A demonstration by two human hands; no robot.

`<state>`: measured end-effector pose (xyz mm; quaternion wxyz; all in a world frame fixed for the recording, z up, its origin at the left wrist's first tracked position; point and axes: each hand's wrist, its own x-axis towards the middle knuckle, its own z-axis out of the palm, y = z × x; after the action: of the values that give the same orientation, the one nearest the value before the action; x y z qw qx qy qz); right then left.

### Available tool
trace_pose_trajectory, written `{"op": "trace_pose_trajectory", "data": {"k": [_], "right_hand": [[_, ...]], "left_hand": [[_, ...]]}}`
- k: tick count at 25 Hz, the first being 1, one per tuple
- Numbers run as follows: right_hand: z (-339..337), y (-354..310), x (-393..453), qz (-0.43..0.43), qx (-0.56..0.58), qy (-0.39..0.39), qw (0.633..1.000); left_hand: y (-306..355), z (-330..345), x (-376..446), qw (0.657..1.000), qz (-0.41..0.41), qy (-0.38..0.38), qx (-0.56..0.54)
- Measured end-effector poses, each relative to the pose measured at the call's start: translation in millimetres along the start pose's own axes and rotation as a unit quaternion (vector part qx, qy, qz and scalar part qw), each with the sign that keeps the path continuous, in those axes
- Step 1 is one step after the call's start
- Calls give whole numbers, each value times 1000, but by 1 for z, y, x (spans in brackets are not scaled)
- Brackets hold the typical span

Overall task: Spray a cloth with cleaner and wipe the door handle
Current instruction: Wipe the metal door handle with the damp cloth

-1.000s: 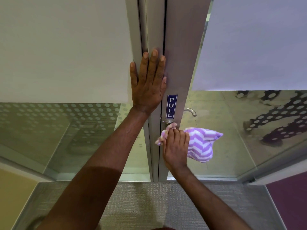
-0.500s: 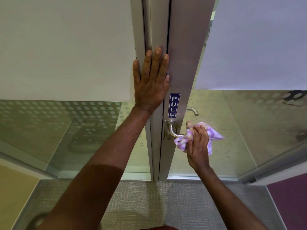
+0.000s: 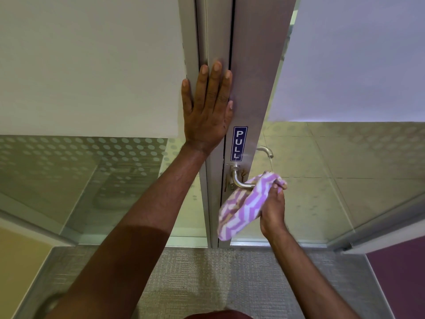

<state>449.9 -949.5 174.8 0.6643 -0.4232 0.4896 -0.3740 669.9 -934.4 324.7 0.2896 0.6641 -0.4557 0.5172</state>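
Note:
A metal lever door handle (image 3: 238, 179) sticks out of the grey door stile below a blue PULL sign (image 3: 239, 143). My right hand (image 3: 272, 209) grips a purple-and-white zigzag cloth (image 3: 242, 207) wrapped over the outer end of the handle, with part of the cloth hanging below. My left hand (image 3: 208, 111) lies flat, fingers spread, on the door frame (image 3: 213, 31) above the sign. No spray bottle is in view.
Glass panels with frosted upper parts flank the stile. A second lever handle (image 3: 266, 151) shows through the glass on the far side. Grey carpet (image 3: 207, 279) lies underfoot, with a purple panel (image 3: 400, 279) at lower right.
My right hand slid the cloth from the handle's base out along the lever to its end, baring the curved neck. The cloth now hangs lower. My left hand stayed pressed on the frame.

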Motion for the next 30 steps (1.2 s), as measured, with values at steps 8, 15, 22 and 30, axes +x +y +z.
{"op": "trace_pose_trajectory", "data": {"k": [8, 15, 22, 30], "right_hand": [[-8, 11, -61, -36, -54, -28, 998], [20, 0, -26, -345, -509, 10, 789], [23, 43, -40, -421, -598, -74, 678], [-16, 66, -37, 45, 62, -80, 994]], "left_hand": [[-1, -1, 0, 1000, 2, -9, 2], [0, -3, 1, 1000, -2, -9, 3], [0, -2, -1, 1000, 1, -11, 8], [-2, 2, -1, 1000, -1, -10, 4]]}}
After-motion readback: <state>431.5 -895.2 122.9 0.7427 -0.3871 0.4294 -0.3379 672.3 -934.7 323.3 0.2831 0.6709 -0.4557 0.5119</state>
